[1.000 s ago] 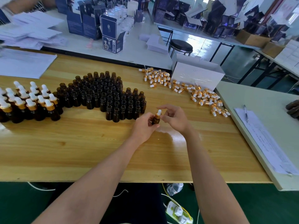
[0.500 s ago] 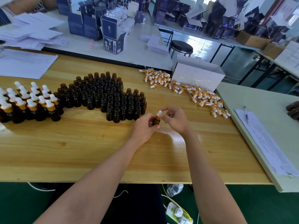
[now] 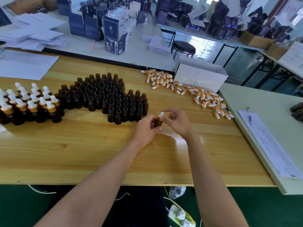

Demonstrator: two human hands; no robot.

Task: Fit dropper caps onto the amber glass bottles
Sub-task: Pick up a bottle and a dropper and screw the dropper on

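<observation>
Two hands meet over the counter (image 3: 82, 153). The left hand (image 3: 147, 130) grips one amber bottle (image 3: 158, 123) nearly upright, with a dropper cap (image 3: 161, 114) on its neck and its long axis running up. The right hand (image 3: 178, 122), nearer the cap, curls its fingers beside the collar; whether they pinch it I cannot tell. Uncapped bottles (image 3: 111, 99) stand just to the left and loose caps (image 3: 205, 97) lie further off to the right. Print on the blue cartons (image 3: 111, 35) is unreadable.

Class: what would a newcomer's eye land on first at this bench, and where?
A dark block of uncapped amber bottles sits centre, capped bottles at its left. Loose dropper caps trail along the right. Nearest, the left hand grips one bottle, the right hand at its cap.
</observation>
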